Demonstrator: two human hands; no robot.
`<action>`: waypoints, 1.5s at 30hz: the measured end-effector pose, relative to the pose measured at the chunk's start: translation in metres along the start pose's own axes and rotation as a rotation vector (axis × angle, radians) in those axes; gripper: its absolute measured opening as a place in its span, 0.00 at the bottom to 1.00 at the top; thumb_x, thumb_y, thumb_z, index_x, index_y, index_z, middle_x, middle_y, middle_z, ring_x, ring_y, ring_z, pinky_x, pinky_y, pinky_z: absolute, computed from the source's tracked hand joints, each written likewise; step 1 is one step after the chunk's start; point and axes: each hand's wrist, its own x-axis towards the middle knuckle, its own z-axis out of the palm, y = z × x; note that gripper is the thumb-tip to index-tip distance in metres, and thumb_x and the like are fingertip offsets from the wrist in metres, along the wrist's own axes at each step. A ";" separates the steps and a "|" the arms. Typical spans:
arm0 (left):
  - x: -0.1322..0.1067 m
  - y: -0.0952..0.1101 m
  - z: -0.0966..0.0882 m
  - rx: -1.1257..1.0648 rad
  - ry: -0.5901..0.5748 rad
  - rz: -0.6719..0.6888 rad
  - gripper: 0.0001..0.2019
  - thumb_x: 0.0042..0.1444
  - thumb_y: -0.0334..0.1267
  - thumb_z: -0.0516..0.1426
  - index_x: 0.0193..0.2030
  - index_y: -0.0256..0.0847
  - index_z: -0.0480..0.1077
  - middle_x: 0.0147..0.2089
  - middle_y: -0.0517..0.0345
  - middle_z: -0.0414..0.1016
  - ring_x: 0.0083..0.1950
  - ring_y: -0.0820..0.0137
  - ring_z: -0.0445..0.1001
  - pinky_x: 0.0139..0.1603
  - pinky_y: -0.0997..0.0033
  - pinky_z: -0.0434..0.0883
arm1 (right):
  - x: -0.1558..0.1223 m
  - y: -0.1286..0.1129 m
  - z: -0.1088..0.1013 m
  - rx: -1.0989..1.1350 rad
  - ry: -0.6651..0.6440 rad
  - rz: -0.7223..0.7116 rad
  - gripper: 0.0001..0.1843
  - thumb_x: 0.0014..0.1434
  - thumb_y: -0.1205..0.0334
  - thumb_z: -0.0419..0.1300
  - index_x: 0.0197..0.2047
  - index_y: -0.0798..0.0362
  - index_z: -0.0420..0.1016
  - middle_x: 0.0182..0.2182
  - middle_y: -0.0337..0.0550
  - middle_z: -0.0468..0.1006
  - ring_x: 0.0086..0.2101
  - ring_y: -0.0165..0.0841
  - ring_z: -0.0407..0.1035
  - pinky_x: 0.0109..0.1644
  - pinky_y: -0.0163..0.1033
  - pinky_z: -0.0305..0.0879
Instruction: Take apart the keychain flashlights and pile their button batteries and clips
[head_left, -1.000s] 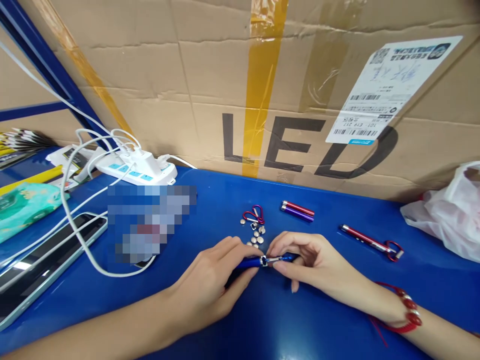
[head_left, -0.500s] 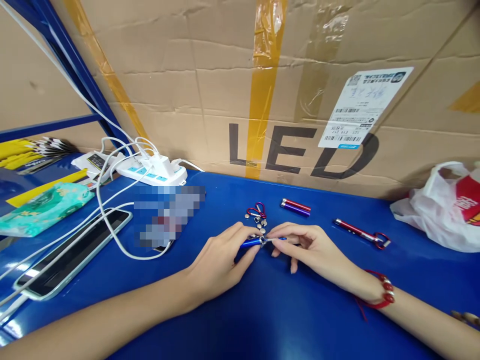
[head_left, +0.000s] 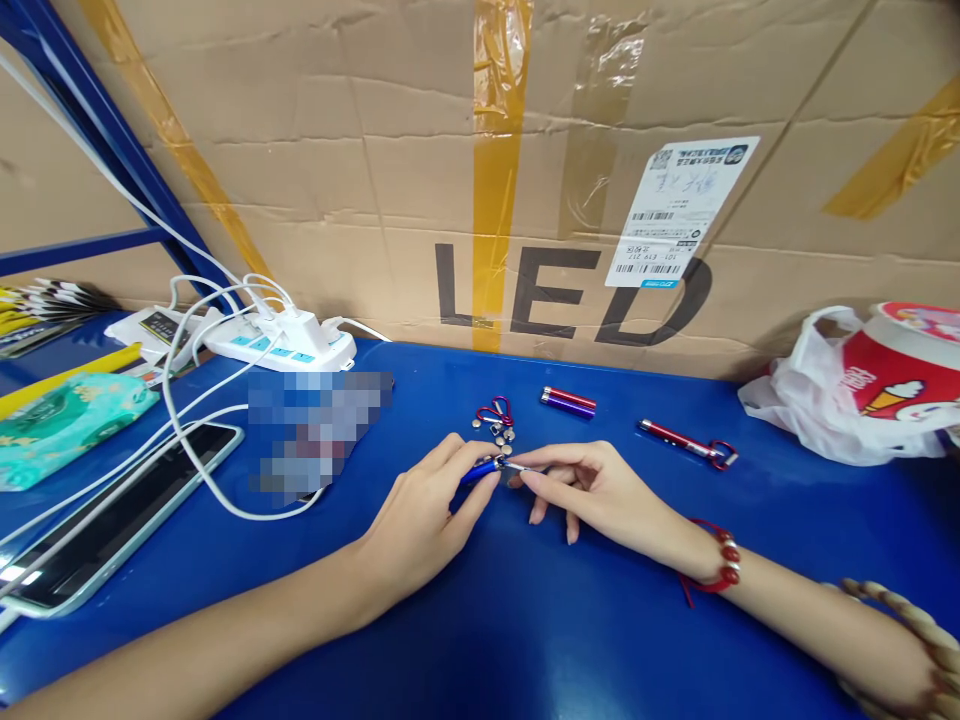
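My left hand (head_left: 427,500) is closed around a small blue metal flashlight tube (head_left: 482,469), its end pointing right. Close to that end, my right hand (head_left: 592,487) pinches a small silvery metal piece (head_left: 514,467) between thumb and forefinger. The piece meets the tube's end; its exact shape is partly hidden by the fingers. Just beyond my fingertips lie several button cells (head_left: 507,436) and a red carabiner clip (head_left: 496,411). Farther back are red and purple tubes (head_left: 569,402) side by side, and to the right a red keychain flashlight (head_left: 679,440) with a clip.
A large cardboard box (head_left: 405,180) stands along the back of the blue table (head_left: 525,620). At left are a white power strip (head_left: 281,340) with loose cables, a phone (head_left: 127,515) and a green packet (head_left: 79,420). A plastic bag (head_left: 802,400) with a red-and-white tub (head_left: 900,365) sits at right.
The view has shifted to the right, so the table things appear farther left. Both hands keep their grips at the tube's end; the silvery piece shows more plainly.
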 end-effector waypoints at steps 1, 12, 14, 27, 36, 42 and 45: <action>0.000 0.000 0.000 -0.006 -0.006 0.007 0.11 0.63 0.37 0.48 0.50 0.44 0.65 0.44 0.56 0.69 0.46 0.69 0.71 0.44 0.70 0.69 | 0.000 0.000 0.000 0.002 -0.005 0.000 0.25 0.57 0.50 0.59 0.49 0.61 0.74 0.25 0.45 0.77 0.20 0.25 0.68 0.19 0.26 0.67; 0.001 -0.003 -0.003 -0.062 -0.160 0.054 0.14 0.65 0.36 0.44 0.55 0.47 0.59 0.47 0.58 0.69 0.46 0.70 0.73 0.44 0.70 0.70 | 0.000 0.007 -0.001 0.015 -0.022 -0.008 0.18 0.58 0.52 0.59 0.44 0.57 0.76 0.30 0.44 0.76 0.23 0.26 0.70 0.19 0.25 0.68; 0.001 -0.004 -0.002 -0.082 -0.145 0.062 0.14 0.64 0.35 0.44 0.55 0.48 0.59 0.47 0.58 0.69 0.45 0.71 0.73 0.43 0.71 0.70 | 0.000 0.007 -0.002 0.037 -0.030 0.033 0.18 0.58 0.52 0.59 0.45 0.57 0.73 0.22 0.40 0.74 0.19 0.25 0.68 0.18 0.25 0.67; 0.002 -0.005 -0.002 -0.128 -0.131 0.052 0.11 0.64 0.38 0.46 0.48 0.43 0.65 0.36 0.59 0.68 0.34 0.73 0.71 0.35 0.73 0.67 | 0.002 0.004 -0.003 0.118 -0.052 0.150 0.19 0.55 0.55 0.62 0.49 0.54 0.71 0.24 0.39 0.73 0.19 0.24 0.68 0.17 0.23 0.64; 0.002 -0.006 -0.002 -0.192 -0.134 -0.011 0.10 0.63 0.37 0.47 0.35 0.40 0.67 0.30 0.61 0.68 0.28 0.77 0.66 0.30 0.77 0.61 | 0.008 0.004 -0.009 0.409 0.063 0.140 0.16 0.56 0.51 0.61 0.33 0.59 0.74 0.24 0.42 0.74 0.19 0.25 0.68 0.18 0.26 0.66; -0.001 -0.011 0.004 -0.065 -0.183 0.155 0.11 0.64 0.37 0.47 0.32 0.40 0.67 0.24 0.63 0.68 0.24 0.76 0.66 0.27 0.76 0.58 | 0.013 -0.002 -0.021 0.862 0.127 0.198 0.28 0.52 0.54 0.64 0.14 0.55 0.51 0.11 0.30 0.51 0.13 0.20 0.51 0.16 0.26 0.55; 0.000 -0.011 0.007 -0.031 -0.167 0.201 0.12 0.64 0.36 0.46 0.32 0.41 0.66 0.24 0.63 0.68 0.24 0.76 0.66 0.26 0.76 0.58 | 0.013 -0.003 -0.024 0.946 0.094 0.246 0.30 0.52 0.55 0.64 0.14 0.55 0.47 0.11 0.29 0.48 0.12 0.18 0.45 0.14 0.26 0.47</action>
